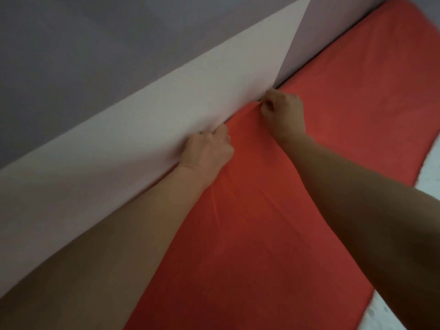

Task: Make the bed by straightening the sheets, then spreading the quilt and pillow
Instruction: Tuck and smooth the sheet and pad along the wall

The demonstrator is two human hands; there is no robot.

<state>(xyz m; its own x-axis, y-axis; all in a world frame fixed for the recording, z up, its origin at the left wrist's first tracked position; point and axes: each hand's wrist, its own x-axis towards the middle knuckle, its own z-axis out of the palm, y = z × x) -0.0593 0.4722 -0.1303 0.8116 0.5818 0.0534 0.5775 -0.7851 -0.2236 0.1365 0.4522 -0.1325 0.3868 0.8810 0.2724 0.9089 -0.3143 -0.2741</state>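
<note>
- Pale wall meets the bed right at your knuckles, with a dark gap running past them.
- Your left hand and right hand, close together, both curl onto the red sheet at its wall-side edge.
- From your grip the sheet spreads toward you, creased beneath your wrists.
- Its outer edge lies well right of your right forearm, beside the pale floor.

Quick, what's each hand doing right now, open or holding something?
Left hand: fingers curled, gripping the red sheet at its edge by the wall.
Right hand: fingers curled, pinching a fold of the same sheet.
</note>
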